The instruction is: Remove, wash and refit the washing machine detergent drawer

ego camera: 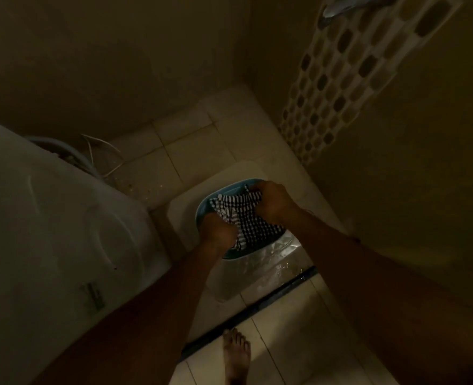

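Observation:
A black-and-white checked cloth (246,218) lies bunched in a blue basin (206,202) on the tiled floor. My left hand (217,230) grips the cloth's near-left part inside the basin. My right hand (273,201) clutches its far-right part. A clear plastic piece (260,262), possibly the detergent drawer, lies against the basin's near side, wet and partly under it. The white washing machine (49,232) stands at the left. The room is dim.
The basin rests on a pale raised slab (179,209) in a narrow tiled corner. A hose and white cables (96,151) lie behind the machine. A mosaic tile strip (332,87) runs down the right wall. A dark floor track (257,304) crosses near my bare foot (236,354).

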`<state>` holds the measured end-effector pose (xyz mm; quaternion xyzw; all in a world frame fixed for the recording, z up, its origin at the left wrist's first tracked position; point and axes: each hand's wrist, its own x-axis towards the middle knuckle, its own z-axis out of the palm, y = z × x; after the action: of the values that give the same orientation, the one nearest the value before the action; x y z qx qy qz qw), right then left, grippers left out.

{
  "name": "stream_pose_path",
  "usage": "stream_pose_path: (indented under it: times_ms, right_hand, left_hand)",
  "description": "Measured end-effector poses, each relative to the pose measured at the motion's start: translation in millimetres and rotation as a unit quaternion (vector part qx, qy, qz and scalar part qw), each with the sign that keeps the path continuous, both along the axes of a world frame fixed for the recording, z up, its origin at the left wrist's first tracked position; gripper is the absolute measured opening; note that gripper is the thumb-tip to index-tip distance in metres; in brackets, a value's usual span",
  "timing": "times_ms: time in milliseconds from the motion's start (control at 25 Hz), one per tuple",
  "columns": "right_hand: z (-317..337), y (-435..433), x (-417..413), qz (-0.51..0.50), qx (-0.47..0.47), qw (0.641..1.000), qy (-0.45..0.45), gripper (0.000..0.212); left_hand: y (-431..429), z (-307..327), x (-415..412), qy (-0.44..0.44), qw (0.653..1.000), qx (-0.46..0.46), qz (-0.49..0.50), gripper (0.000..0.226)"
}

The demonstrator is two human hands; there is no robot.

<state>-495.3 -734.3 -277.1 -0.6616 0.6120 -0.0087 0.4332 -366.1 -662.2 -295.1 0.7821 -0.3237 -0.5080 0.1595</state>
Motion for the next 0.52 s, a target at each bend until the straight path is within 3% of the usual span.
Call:
stream_pose_path:
  times_ms: [200,320,400,520]
  right_hand:
    - [-43.6,15.0,8.6,0.084,-0.033,0.990,0.107,0.037]
    - [-38.9,42.1,5.0,0.088,-0.115,0.978,0.148,0.052]
    - [-24.0,61.8,-0.4,0.088,-0.162,0.973,0.140,0.060]
    - [0.9,100.0,-9.6,0.083,-0.227,0.961,0.132,0.058]
  left_hand:
    - [2.2,-16.2,-6.1,-0.002,0.999,0.031,0.018,0.036]
    - [15.0,-3.5,-12.5,-0.058,0.998,-0.031,-0.018,0.035]
    - [28.3,11.9,-11.5,-0.119,0.982,-0.095,-0.112,0.036]
    - [58.8,35.4,3.6,-0.201,0.910,-0.191,-0.307,0.049]
